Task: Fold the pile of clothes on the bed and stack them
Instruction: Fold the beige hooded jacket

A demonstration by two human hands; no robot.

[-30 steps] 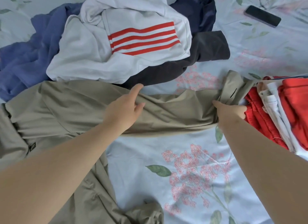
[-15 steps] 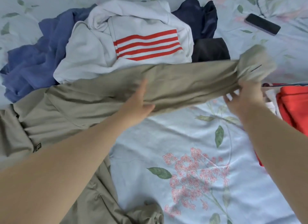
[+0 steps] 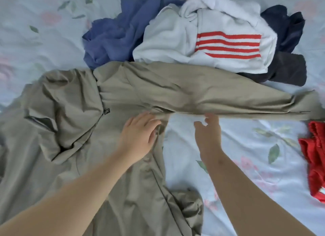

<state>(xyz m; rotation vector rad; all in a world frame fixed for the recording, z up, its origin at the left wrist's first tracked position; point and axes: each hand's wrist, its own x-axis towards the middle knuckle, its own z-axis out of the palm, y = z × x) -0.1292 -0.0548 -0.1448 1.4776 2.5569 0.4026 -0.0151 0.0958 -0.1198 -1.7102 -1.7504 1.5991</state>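
Moved: sleeve, lifted before, lies flat on bed.
Left hand: open, pressing jacket.
Right hand: open, at sleeve edge.

Free room: bare bed sheet between khaki jacket and red clothes.
Obstacle: jacket sleeve spans ahead; clothes pile beyond.

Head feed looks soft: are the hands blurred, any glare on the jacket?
Head view: right hand smeared at the fingertips, left hand slightly soft; jacket evenly lit, no glare, only soft shadows in its folds.
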